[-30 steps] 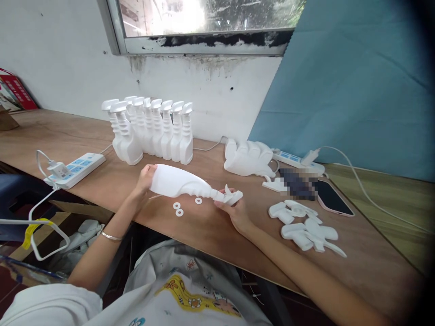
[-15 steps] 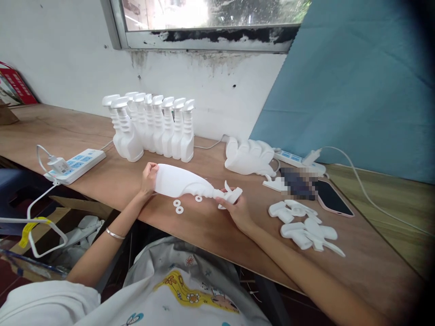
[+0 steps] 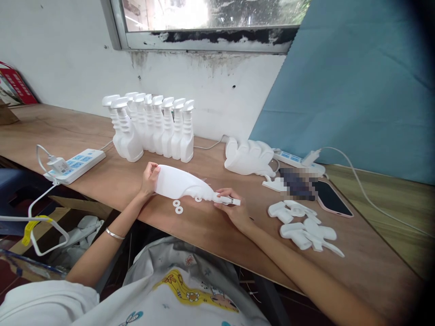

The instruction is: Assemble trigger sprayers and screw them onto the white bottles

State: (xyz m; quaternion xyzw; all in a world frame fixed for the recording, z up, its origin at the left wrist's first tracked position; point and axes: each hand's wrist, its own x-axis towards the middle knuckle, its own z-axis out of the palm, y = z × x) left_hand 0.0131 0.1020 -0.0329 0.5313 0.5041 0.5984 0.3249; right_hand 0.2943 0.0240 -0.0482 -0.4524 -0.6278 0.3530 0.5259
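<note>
A white plastic spray bottle (image 3: 180,181) lies on its side in the air just over the table's front part, its base to the left. My left hand (image 3: 149,180) is closed around the base. At the neck, my right hand (image 3: 234,210) grips the white trigger spray head (image 3: 228,200) between thumb and fingers; its narrow side faces me. Whether the thread is engaged is hidden by my fingers. Below the bottle, two white ring washers (image 3: 177,207) lie on the wood, and another washer (image 3: 198,199) is partly covered by the bottle.
Several upright spray bottles (image 3: 166,131) stand in rows at the back. Bottles without heads (image 3: 249,156) lie at the back right. Loose spray heads (image 3: 309,231) and a phone (image 3: 335,199) are on the right. A power strip (image 3: 83,165) sits left; an open box (image 3: 78,235) is below.
The spray head has turned about the bottle's axis, from its trigger pointing up to an edge-on view. My right fingers have shifted around it; the left hand stays nearly still.
</note>
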